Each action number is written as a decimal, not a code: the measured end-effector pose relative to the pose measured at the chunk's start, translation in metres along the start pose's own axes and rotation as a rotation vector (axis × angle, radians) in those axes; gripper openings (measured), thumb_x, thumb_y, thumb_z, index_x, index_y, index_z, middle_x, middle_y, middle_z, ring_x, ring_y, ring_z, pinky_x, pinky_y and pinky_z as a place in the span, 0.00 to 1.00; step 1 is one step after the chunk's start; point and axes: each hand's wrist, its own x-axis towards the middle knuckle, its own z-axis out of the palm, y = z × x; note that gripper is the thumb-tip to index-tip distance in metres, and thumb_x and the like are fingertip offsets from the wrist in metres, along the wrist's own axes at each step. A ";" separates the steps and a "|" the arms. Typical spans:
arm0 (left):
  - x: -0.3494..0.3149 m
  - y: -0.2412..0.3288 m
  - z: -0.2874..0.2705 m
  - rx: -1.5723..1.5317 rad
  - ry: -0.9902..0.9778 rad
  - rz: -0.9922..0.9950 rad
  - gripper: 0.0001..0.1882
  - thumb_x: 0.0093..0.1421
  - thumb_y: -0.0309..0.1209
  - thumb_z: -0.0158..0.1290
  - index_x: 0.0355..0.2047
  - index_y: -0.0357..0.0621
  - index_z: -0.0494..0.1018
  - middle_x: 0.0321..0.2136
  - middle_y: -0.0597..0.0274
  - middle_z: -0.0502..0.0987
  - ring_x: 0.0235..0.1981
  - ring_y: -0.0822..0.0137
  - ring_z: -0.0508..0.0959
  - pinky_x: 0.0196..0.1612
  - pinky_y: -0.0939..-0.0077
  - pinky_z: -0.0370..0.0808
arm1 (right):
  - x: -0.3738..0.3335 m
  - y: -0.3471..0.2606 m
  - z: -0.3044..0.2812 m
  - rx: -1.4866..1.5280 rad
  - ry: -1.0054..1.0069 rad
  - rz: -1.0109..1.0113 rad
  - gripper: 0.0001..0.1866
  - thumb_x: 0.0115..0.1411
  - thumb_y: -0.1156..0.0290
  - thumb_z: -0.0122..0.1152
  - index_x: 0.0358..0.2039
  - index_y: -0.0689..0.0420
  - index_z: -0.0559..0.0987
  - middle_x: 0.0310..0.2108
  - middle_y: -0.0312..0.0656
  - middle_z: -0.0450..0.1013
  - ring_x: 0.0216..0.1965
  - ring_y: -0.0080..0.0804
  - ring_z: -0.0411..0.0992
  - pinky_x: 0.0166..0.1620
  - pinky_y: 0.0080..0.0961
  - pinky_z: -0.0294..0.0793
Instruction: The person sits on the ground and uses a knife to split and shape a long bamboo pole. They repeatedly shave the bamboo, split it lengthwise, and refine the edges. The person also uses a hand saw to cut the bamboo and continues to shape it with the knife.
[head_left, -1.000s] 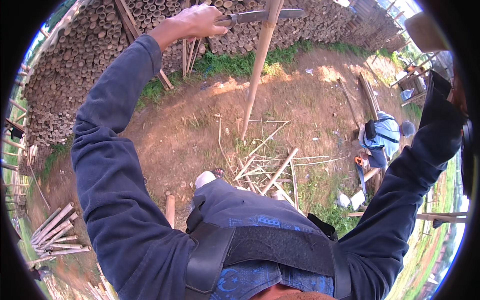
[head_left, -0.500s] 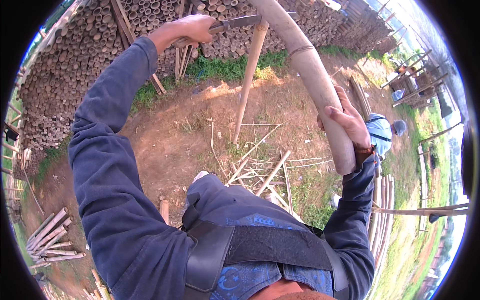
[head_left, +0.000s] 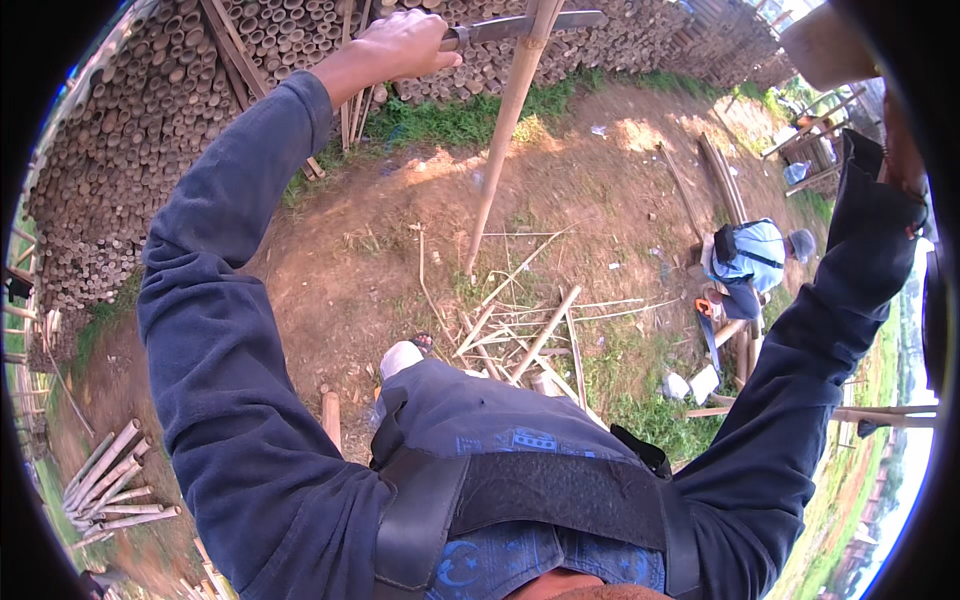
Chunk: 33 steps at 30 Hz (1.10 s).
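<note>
My left hand [head_left: 405, 45] is closed around the handle of a machete [head_left: 490, 29] at the top of the view. The machete's blade crosses the upper part of a slim upright bamboo post [head_left: 503, 130]; I cannot tell whether they touch. My right hand [head_left: 903, 140] is raised at the upper right, mostly lost in the dark rim, so its fingers are hidden. Beside it, a thick bamboo pole [head_left: 828, 48] hangs in the air, only one end of it showing. No other support for the pole is visible.
Stacked bamboo [head_left: 130, 130] walls the far left. Split bamboo strips [head_left: 520, 330] litter the ground ahead, and a pile of bamboo pieces [head_left: 110, 480] lies at left. A person in light blue [head_left: 750, 255] bends at the right near an orange-handled saw [head_left: 705, 318].
The thick bamboo pole has swung up and right with my right hand, away from the machete and the post. My left hand stays near the post's top. The crouching person is now uncovered.
</note>
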 end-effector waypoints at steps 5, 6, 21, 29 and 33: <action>-0.027 0.011 0.018 -0.026 0.010 0.035 0.24 0.65 0.47 0.57 0.47 0.37 0.77 0.37 0.43 0.82 0.41 0.50 0.84 0.47 0.51 0.81 | -0.139 0.053 0.095 0.162 -0.733 0.238 0.43 0.57 0.60 0.72 0.66 0.59 0.59 0.44 0.48 0.71 0.37 0.34 0.77 0.40 0.32 0.81; -0.034 0.017 0.025 -0.051 -0.051 0.003 0.23 0.65 0.46 0.57 0.49 0.37 0.75 0.37 0.42 0.81 0.42 0.51 0.84 0.46 0.51 0.81 | -0.164 0.065 0.099 0.215 -0.869 0.261 0.44 0.58 0.61 0.71 0.68 0.59 0.57 0.42 0.43 0.70 0.38 0.30 0.76 0.39 0.25 0.78; -0.032 -0.018 0.030 -0.108 -0.051 0.111 0.26 0.62 0.44 0.60 0.48 0.30 0.71 0.27 0.46 0.80 0.32 0.52 0.85 0.39 0.55 0.80 | -0.237 0.001 -0.004 1.052 -0.139 0.579 0.52 0.51 0.59 0.70 0.69 0.64 0.51 0.47 0.56 0.67 0.37 0.42 0.74 0.38 0.35 0.74; -0.042 0.002 0.029 -0.089 0.000 0.017 0.36 0.66 0.63 0.50 0.44 0.34 0.73 0.27 0.47 0.79 0.34 0.49 0.84 0.39 0.52 0.80 | -0.090 0.049 0.038 0.171 -0.104 0.310 0.35 0.60 0.55 0.72 0.57 0.60 0.65 0.41 0.46 0.77 0.36 0.32 0.80 0.38 0.30 0.83; -0.045 0.005 0.033 -0.043 0.082 0.107 0.35 0.67 0.61 0.49 0.42 0.34 0.74 0.26 0.48 0.79 0.33 0.49 0.84 0.39 0.51 0.81 | -0.149 0.109 0.088 0.073 -0.928 0.450 0.41 0.56 0.56 0.70 0.62 0.62 0.61 0.43 0.53 0.74 0.42 0.37 0.77 0.45 0.35 0.79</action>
